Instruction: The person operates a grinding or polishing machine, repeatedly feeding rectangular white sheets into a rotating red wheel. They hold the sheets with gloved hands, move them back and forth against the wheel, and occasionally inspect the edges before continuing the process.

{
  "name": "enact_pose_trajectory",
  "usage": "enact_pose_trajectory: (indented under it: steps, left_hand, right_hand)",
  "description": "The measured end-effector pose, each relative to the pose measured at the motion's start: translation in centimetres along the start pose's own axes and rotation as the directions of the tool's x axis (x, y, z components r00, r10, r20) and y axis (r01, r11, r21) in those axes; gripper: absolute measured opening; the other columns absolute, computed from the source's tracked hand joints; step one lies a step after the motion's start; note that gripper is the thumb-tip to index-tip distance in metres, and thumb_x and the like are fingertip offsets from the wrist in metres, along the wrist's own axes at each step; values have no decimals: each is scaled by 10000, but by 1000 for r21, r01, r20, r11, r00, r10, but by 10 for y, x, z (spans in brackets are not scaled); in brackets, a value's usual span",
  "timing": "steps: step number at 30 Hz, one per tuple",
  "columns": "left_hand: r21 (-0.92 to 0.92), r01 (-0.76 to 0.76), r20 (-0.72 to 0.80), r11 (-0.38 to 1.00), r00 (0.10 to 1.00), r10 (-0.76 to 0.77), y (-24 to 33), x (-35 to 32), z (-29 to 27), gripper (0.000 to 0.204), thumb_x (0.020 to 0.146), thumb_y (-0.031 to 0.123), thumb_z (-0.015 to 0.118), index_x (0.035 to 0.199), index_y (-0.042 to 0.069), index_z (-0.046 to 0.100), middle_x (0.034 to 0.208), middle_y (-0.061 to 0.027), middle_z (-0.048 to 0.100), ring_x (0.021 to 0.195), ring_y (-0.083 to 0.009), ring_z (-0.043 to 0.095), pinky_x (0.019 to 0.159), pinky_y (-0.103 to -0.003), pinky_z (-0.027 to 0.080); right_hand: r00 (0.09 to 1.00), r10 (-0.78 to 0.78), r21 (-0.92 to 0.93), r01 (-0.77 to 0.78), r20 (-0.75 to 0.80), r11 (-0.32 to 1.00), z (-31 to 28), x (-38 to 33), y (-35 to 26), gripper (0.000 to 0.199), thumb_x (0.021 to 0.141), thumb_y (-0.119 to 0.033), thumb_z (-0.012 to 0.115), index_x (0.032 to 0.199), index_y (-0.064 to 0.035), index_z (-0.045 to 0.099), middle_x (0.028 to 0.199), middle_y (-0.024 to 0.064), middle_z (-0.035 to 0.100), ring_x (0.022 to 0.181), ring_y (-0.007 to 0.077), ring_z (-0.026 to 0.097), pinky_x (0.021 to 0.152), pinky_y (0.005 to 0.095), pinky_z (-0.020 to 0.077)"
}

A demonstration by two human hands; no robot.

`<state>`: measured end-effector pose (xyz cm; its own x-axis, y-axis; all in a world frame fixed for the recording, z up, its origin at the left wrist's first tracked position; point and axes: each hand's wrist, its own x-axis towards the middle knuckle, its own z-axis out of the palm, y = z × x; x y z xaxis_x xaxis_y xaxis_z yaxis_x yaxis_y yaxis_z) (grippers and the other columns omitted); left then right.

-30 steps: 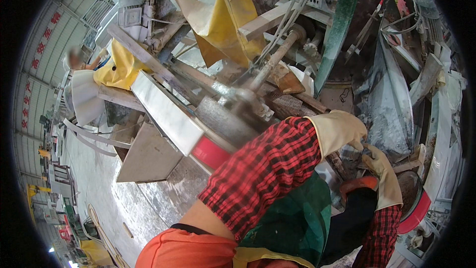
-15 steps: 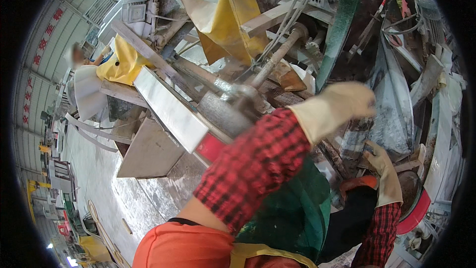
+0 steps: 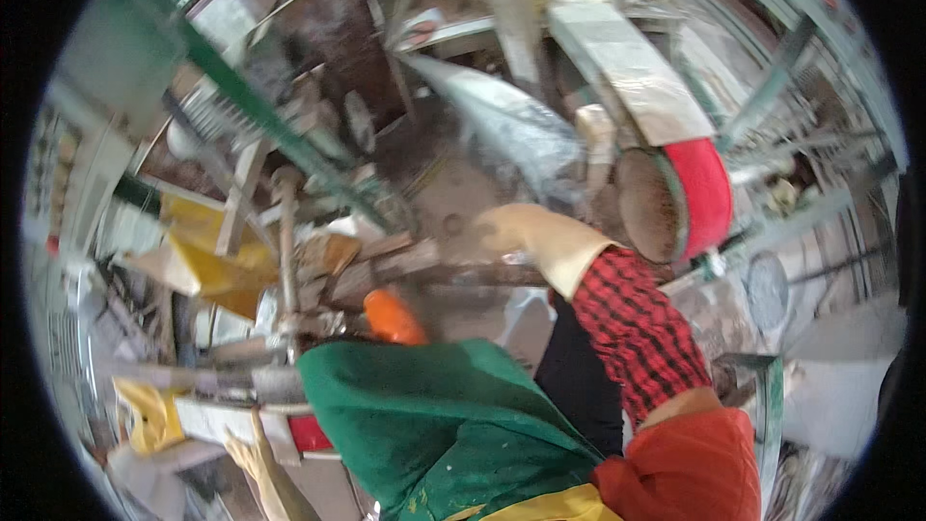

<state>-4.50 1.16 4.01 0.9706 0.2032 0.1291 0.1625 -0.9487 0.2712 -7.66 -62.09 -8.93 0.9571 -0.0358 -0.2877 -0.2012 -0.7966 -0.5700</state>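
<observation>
My left hand [image 3: 253, 453], in a cream rubber glove, is low at the left. Its fingers are stretched out at the near edge of a long white-topped piece [image 3: 214, 422] with a red end; whether they press on it is hard to tell. At the middle, my right hand [image 3: 540, 236] reaches forward in a matching glove, below a crumpled grey-white sheet [image 3: 521, 130]. Motion smears its fingertips, and nothing can be made out in them. Under it lies a dusty brown surface [image 3: 453, 203]. My orange boot tip [image 3: 394, 318] shows past the green apron [image 3: 434, 415].
To the right stands a white-topped piece with a rounded red end [image 3: 706, 195]. A green metal bar [image 3: 275, 130] slants across the left, above yellow cloth [image 3: 207, 251] and a rusty shaft [image 3: 287, 241]. Wood scraps [image 3: 386, 256] lie near the middle.
My view has swung to the right. The left hand has gone from across my front to the white-topped piece at lower left. My right arm now reaches farther forward.
</observation>
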Motion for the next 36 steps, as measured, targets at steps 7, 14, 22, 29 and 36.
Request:
enact_pose_trajectory:
  steps: [7, 14, 22, 29, 36]
  left_hand:
    - [-503, 353, 419, 789, 898, -134, 33, -35, 27, 647, 932, 504, 708, 1398, 87, 543, 1318, -145, 552, 1145, -260, 570, 939, -433, 510]
    - [-612, 489, 508, 622, 846, -165, 43, -25, 19, 557, 919, 456, 700, 1357, 135, 578, 1192, -84, 618, 1008, -227, 640, 842, -450, 579]
    - [-650, 620, 512, 439, 784, -351, -62, 47, -1, 612, 805, 347, 764, 1365, 173, 592, 1053, -92, 713, 921, -327, 692, 865, -561, 572]
    - [-825, 244, 435, 509, 849, 298, 162, 61, -33, 780, 835, 373, 759, 1534, 182, 472, 1179, -71, 629, 962, -186, 649, 709, -343, 555]
    - [-801, -208, 340, 562, 615, 712, 378, 30, 42, 960, 647, 157, 899, 1496, 17, 474, 1484, -171, 547, 1355, -317, 532, 1133, -432, 454]
  right_hand:
    - [983, 180, 16, -180, -18, 984, -5, -11, -16, 513, 883, -293, 678, 1391, -224, 646, 1365, 119, 664, 1261, 352, 612, 1059, 481, 481]
    - [977, 215, -16, -215, -4, 976, -17, -16, -25, 469, 896, -318, 654, 1359, -240, 662, 1343, 97, 678, 1239, 339, 629, 1027, 479, 501]
    - [986, 167, -21, -167, 0, 986, -26, -26, -42, 523, 908, -343, 638, 1420, -240, 610, 1376, 116, 655, 1270, 346, 604, 1049, 490, 485]
    - [984, -85, 69, 97, -159, 993, 13, 16, -22, 545, 927, -361, 648, 1440, -188, 593, 1362, 165, 660, 1236, 351, 635, 1029, 490, 506]
    - [987, 14, 954, 149, -158, 260, -28, -33, -97, 498, 1054, -333, 575, 1457, -41, 546, 1234, 163, 689, 1107, 257, 679, 937, 377, 560]
